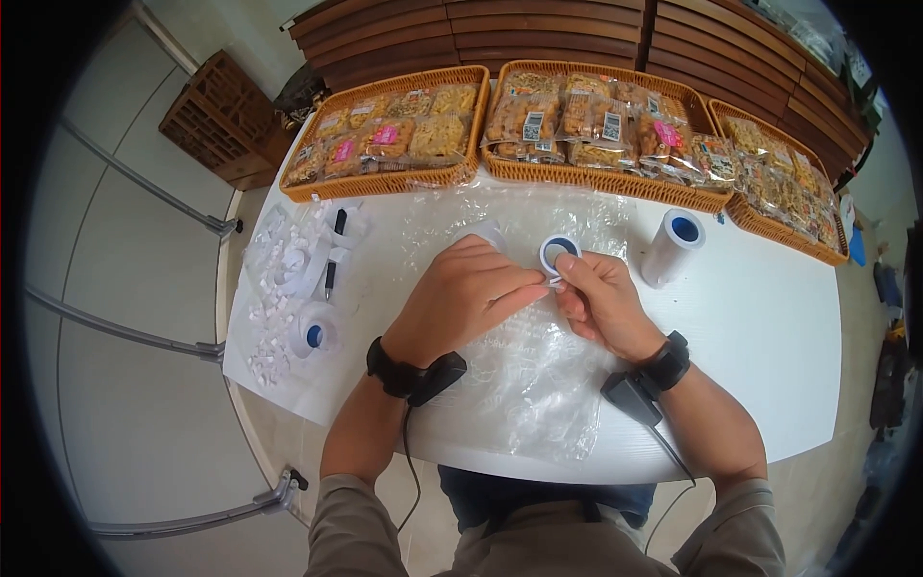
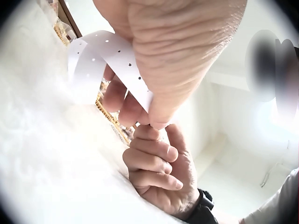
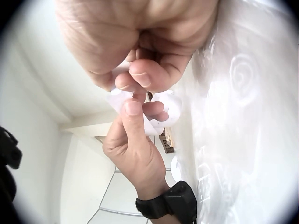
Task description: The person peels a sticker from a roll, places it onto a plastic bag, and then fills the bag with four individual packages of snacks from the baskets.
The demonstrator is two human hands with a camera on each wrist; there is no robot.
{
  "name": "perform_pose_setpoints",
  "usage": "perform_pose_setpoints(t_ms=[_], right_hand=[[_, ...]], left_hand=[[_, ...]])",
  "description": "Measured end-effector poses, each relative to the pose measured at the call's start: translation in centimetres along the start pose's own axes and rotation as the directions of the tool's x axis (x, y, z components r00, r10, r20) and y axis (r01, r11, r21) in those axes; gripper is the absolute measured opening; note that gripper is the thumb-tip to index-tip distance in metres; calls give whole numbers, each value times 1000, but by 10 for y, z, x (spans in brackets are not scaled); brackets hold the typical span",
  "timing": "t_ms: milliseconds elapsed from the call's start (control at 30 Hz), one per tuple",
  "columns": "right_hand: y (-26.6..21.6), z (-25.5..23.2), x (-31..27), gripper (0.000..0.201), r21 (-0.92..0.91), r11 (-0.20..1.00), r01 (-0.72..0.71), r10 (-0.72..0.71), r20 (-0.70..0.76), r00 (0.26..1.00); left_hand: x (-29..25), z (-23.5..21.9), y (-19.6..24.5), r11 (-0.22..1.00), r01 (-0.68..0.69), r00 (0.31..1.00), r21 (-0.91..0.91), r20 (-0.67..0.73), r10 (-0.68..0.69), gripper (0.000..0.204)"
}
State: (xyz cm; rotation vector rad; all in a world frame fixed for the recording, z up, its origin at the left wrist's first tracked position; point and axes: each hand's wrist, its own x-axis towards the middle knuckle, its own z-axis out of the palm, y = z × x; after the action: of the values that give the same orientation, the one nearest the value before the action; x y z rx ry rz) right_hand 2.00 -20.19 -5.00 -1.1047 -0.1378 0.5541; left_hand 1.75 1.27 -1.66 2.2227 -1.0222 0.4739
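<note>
My left hand (image 1: 478, 284) pinches a white paper strip (image 2: 122, 60), which has small holes along it and loops out behind the fingers. Close beside it, my right hand (image 1: 606, 298) has its fingers curled and holds a small white roll with a blue core (image 1: 552, 240), the thumb lying over its edge. A white bit of the strip (image 3: 119, 99) spans the short gap between both hands' fingertips. Fingers hide part of the roll. Both hands are above a clear plastic sheet (image 1: 538, 404) spread on the white table.
A taller white roll (image 1: 665, 258) stands upright to the right. To the left lie curled strips (image 1: 288, 260), white scraps, black pens (image 1: 331, 276) and a loose roll (image 1: 322, 317). Wicker baskets (image 1: 385, 183) of bagged snacks line the back, before wooden drawers (image 1: 538, 34).
</note>
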Motion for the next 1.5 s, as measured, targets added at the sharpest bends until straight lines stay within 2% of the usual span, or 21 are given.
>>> perform_pose_setpoints(t_ms=[333, 533, 733, 833, 933, 1133, 1333, 1500], right_hand=[[0, 3, -2, 33, -23, 1000, 13, -13, -12, 1000], [-1, 4, -2, 34, -45, 999, 3, -3, -2, 1000], [-1, 2, -2, 34, -62, 998, -6, 9, 40, 999], [-1, 1, -2, 34, -98, 995, -8, 16, 73, 997], [-4, 1, -2, 34, -127, 992, -21, 34, 101, 994], [-4, 0, -2, 33, -125, 992, -29, 45, 129, 991], [-3, -1, -2, 33, -52, 998, -18, 25, 137, 990], [1, -2, 0, 28, -35, 999, 32, -26, 161, 987]], left_hand=[[-3, 3, 11, 995, 54, 998, 87, 33, -57, 12], [-2, 0, 11, 982, 137, 991, 126, -19, -136, 13], [-2, 1, 10, 974, 227, 970, 28, -98, -223, 41], [0, -8, 13, 963, 250, 962, 99, 85, -258, 52], [4, -7, 11, 970, 230, 970, -78, 93, -223, 52], [18, -19, 14, 971, 219, 957, -97, 217, -194, 46], [16, -12, 10, 987, 129, 987, -99, 110, -118, 44], [12, -13, 8, 990, 127, 990, -66, 69, -122, 45]])
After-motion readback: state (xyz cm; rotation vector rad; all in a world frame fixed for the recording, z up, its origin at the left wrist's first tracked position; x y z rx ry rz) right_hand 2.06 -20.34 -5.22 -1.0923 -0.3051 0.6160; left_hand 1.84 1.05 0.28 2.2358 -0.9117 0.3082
